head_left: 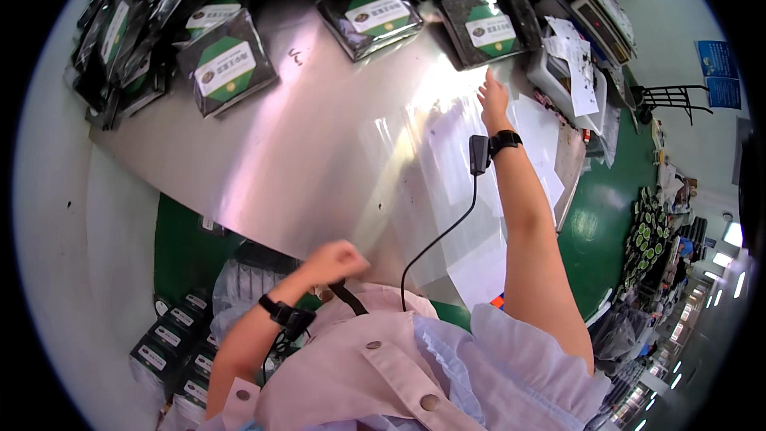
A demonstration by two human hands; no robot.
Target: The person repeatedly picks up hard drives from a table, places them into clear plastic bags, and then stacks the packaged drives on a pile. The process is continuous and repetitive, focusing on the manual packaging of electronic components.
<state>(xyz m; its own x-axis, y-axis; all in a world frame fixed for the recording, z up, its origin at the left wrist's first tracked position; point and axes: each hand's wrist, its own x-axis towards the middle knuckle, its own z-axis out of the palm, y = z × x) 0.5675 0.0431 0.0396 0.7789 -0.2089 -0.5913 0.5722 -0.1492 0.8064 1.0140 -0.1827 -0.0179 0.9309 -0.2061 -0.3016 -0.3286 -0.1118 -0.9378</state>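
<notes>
My right hand (493, 101) reaches far across the metal table, its fingers stretched out just short of a black package (491, 29) with a green and white label. Nothing shows in that hand. Close to my body, above the near table edge, hangs my left hand (338, 262). Its fingers look curled but are smeared by motion, so what they hold, if anything, cannot be made out. A second black package (373, 20) of the same kind lies flat at the far middle. Another package (227, 64) rests at the far left.
Dark plastic-wrapped packages (120, 40) are piled along the table's back left. Clear plastic sheets (447, 183) lie on the metal table (311, 128). A white bin (558, 72) with papers stands at the right. Boxed packs (163, 339) are stacked on the floor at lower left.
</notes>
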